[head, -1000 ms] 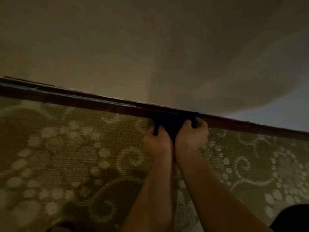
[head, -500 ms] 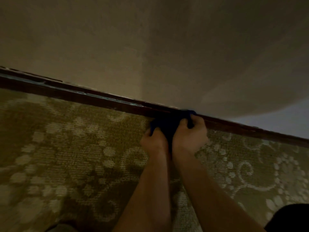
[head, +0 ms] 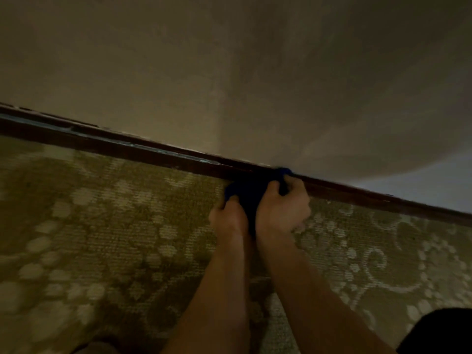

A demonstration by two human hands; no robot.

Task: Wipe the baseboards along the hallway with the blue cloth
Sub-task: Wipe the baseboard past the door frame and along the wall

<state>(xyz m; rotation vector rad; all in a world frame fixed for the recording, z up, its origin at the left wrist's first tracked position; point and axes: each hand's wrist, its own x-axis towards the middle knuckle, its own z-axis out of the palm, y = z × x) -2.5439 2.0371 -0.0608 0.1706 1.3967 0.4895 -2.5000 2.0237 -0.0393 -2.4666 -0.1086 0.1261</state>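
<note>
Baseboard (head: pixel 143 152) runs bare left and right of cloth (head: pixel 246 192); wall (head: pixel 229 72) blocks behind; carpet (head: pixel 102 238) open alongside.

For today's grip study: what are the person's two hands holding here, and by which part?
Both hands hold the blue cloth: the left hand grips its left side, the right hand its right side, pressing it against the baseboard.

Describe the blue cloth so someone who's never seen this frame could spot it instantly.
Follow the dark wooden baseboard that slants down to the right between the beige wall and the patterned carpet. Right of centre, the left hand and right hand grip a bunched wad against it. That wad is the blue cloth: deep navy, the only blue thing among browns and olive.
</note>
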